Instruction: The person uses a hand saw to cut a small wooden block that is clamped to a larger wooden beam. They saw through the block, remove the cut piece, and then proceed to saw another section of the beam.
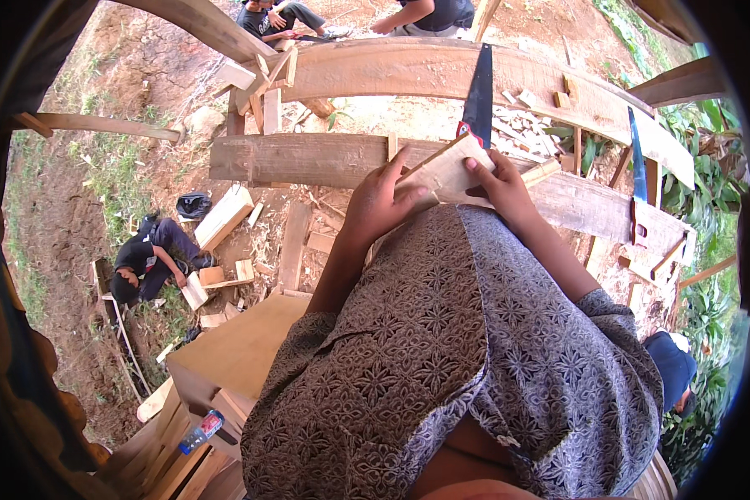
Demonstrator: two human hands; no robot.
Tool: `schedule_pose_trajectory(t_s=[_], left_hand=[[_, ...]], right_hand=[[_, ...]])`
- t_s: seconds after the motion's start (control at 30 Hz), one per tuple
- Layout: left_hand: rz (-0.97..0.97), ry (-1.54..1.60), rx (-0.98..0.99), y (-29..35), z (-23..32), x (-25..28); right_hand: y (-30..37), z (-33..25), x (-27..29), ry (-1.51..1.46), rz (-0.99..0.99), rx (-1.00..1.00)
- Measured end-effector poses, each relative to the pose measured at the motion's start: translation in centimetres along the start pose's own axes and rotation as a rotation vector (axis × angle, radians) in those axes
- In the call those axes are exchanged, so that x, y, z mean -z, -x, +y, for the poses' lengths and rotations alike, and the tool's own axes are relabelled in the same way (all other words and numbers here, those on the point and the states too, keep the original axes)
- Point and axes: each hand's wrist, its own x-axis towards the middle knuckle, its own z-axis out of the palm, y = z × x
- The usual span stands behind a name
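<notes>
Left hand (pixel 377 198) fingers closed on the left end of a short pale wood block (pixel 448 172); right hand (pixel 503 188) has the right end, thumb on the face, other fingers partly hidden. Block sits between both hands, tilted, just beyond the shirt front (pixel 408 317) and over the near plank (pixel 308 159). Directly behind it: black-bladed saw (pixel 478 96), a bit of red showing at the base, blade pointing away across the gap, tip overlapping the far plank (pixel 375 70). Rest of its handle is hidden; can't tell if fingers touch it. Second saw (pixel 638 167), bluish blade, is on the right, handle over the near plank. Offcuts (pixel 517 133) on the ground between planks. Lower left: tan box (pixel 237 337), clear bottle (pixel 202 432) with blue cap beside it. Co-worker (pixel 152 257) bent over at left, one hand at a wood block on the ground.
</notes>
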Motion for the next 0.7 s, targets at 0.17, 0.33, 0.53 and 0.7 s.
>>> schedule_pose_trajectory(t_s=[0.17, 0.33, 0.53, 0.7], left_hand=[[0.037, 0.043, -0.022, -0.5, -5.5, 1.8], [0.039, 0.240, 0.279, -3.7, -12.0, 3.0], [0.122, 0.102, 0.486, -9.6, -22.5, 3.5], [0.122, -0.250, 0.690, -14.6, -27.7, 1.6]], right_hand=[[-2.3, -1.5, -4.3, -0.113, 0.044, -0.028], [-5.7, -0.8, -5.7, -0.083, 0.055, -0.048], [-3.6, 3.5, -4.6, -0.176, 0.214, -0.167], [2.4, 18.6, 1.1, -0.365, 0.519, -0.439]])
